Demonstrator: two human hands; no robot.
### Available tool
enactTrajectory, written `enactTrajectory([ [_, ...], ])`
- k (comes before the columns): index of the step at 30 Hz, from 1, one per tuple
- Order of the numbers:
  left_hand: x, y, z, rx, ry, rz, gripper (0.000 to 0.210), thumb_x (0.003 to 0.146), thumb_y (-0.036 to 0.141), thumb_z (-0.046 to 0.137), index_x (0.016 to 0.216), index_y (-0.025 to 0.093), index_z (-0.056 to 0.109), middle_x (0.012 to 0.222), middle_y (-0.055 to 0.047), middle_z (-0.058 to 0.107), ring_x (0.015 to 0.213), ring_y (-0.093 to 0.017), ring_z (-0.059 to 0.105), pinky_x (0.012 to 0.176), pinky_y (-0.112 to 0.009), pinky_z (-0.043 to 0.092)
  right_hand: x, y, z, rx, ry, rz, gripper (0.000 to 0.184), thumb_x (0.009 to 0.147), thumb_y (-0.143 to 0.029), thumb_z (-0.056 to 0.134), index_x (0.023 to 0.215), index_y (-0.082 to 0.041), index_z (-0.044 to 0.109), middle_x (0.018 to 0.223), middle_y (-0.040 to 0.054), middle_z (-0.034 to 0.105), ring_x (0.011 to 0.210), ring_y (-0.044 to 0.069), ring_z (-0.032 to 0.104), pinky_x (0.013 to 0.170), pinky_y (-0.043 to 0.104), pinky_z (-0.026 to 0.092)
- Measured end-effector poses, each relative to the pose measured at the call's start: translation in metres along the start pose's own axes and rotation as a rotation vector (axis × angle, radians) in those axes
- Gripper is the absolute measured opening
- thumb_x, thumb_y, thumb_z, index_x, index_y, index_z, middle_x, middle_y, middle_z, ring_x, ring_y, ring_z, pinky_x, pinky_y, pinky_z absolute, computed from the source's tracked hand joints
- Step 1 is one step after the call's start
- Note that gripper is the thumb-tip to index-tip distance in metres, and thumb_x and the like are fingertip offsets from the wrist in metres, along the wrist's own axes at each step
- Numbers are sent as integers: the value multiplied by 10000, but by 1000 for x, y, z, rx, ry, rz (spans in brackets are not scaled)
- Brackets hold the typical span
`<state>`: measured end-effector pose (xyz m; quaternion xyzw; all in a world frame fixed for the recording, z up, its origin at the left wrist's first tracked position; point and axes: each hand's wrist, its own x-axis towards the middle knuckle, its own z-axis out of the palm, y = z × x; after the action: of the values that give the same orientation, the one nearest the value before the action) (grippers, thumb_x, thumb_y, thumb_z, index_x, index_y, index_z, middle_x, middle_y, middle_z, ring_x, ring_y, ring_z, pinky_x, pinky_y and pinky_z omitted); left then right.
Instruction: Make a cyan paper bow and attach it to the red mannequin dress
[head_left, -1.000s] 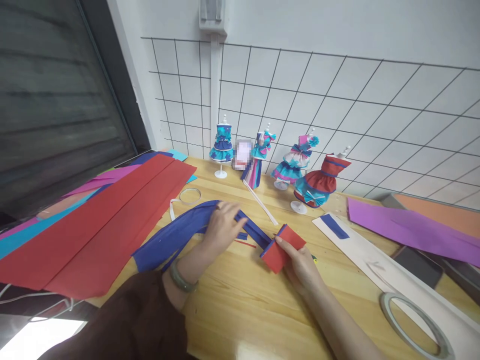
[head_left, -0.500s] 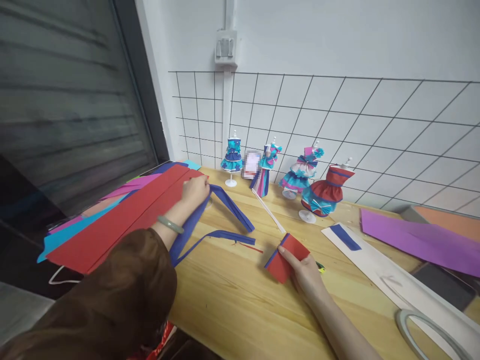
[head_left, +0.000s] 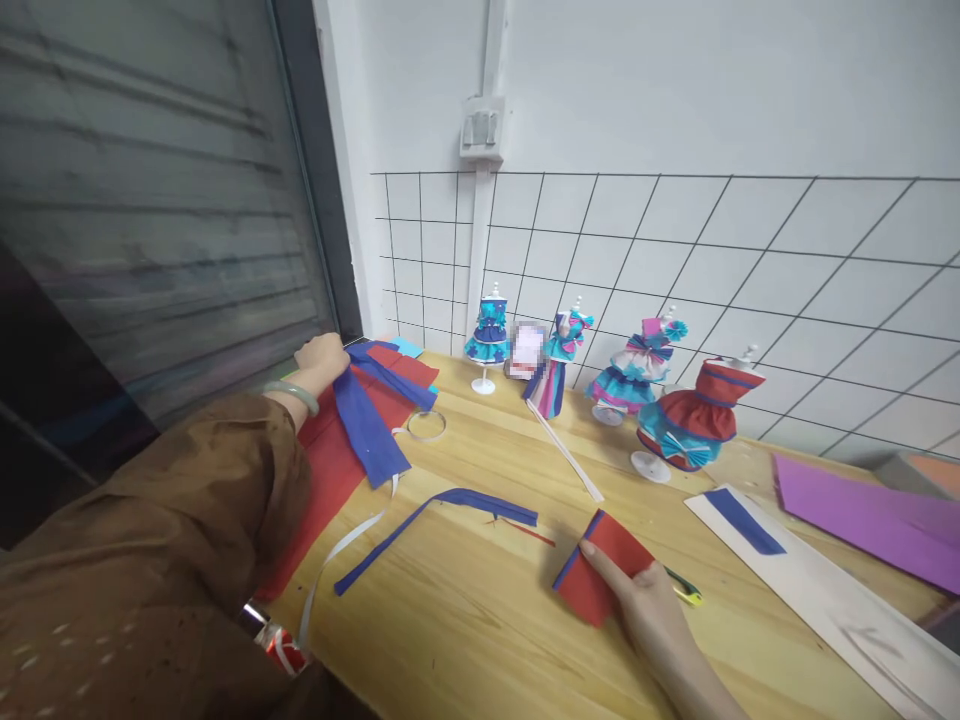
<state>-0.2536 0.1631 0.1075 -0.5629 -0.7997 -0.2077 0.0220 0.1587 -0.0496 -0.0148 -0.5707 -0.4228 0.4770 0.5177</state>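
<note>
My left hand [head_left: 321, 362] is closed on a long blue strip [head_left: 367, 430], raised at the far left. The strip hangs folded over a large red sheet [head_left: 330, 490]. In my right hand [head_left: 649, 605] is a small red piece [head_left: 622, 548] with a blue band along one edge, pinched under the thumb just above the table. Between the hands lies a narrow blue strip [head_left: 480, 498] beside a thin red scrap [head_left: 529, 532]. A yellow-and-dark tool [head_left: 688, 592], partly hidden, shows behind my right hand.
Several miniature dress forms stand along the wall, including a red and blue dress [head_left: 712, 400]. A white ribbon [head_left: 345, 540] trails near a ring [head_left: 427, 426]. On the right are a white board [head_left: 817, 600] with a blue patch and a purple sheet [head_left: 862, 515]. A wire grid [head_left: 622, 240] backs the table [head_left: 450, 620].
My left hand has moved left, drawing the blue strip off the table and across the red sheet. The ring and white ribbon are now uncovered. My right hand keeps the red piece.
</note>
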Motion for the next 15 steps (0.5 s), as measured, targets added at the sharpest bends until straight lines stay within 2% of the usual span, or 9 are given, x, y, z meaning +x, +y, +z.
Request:
enactTrajectory([
  [3, -4, 5, 3, -28, -17, 5, 352, 673, 157, 554, 1007, 47, 544, 1029, -258, 573, 969, -383, 528, 758, -492, 387, -2, -2, 1, -38, -7, -14, 190, 617, -354, 702, 674, -176, 667, 702, 47, 712, 677, 263, 628, 636, 341, 488],
  [5, -13, 20, 4, -67, -11, 56, 438, 679, 147, 547, 1101, 47, 485, 1104, -263, 534, 1029, -386, 490, 802, -498, 367, -2, -4, 1, -36, -14, -5, 185, 618, -353, 702, 664, -178, 662, 680, 42, 707, 680, 267, 629, 646, 346, 490],
  [8, -44, 60, 8, -161, -10, 218, 511, 710, 167, 524, 1205, 95, 416, 1238, -202, 461, 1142, -332, 410, 901, -432, 327, -3, -5, 1, 16, -27, 9, 210, 609, -358, 708, 712, -178, 676, 674, 44, 706, 690, 272, 631, 649, 350, 498],
  [10, -80, 91, 14, -245, -63, 354, 450, 734, 218, 512, 1178, 158, 470, 1211, -120, 515, 1117, -264, 452, 901, -337, 353, -4, -4, 1, 52, -19, 12, 219, 599, -356, 716, 725, -181, 679, 682, 45, 708, 688, 269, 633, 641, 348, 502],
  [13, -149, 133, 28, -391, -230, 536, 293, 729, 326, 531, 993, 229, 612, 978, -25, 653, 884, -174, 589, 754, -229, 434, -5, -4, 1, 91, 32, -3, 201, 576, -352, 732, 678, -192, 668, 679, 39, 709, 661, 264, 634, 594, 341, 503],
  [14, -172, 144, 33, -564, -394, 607, 297, 729, 343, 531, 967, 195, 627, 928, -50, 665, 837, -178, 602, 717, -239, 444, -5, -5, 0, 99, 54, -11, 198, 568, -353, 736, 661, -194, 662, 666, 37, 707, 646, 263, 633, 570, 338, 500],
  [15, -193, 152, 39, -708, -609, 639, 352, 709, 387, 552, 980, 173, 622, 924, -69, 664, 822, -187, 607, 688, -250, 454, -5, -5, 0, 105, 75, -19, 197, 562, -353, 740, 643, -195, 655, 646, 34, 703, 631, 263, 631, 548, 336, 495],
])
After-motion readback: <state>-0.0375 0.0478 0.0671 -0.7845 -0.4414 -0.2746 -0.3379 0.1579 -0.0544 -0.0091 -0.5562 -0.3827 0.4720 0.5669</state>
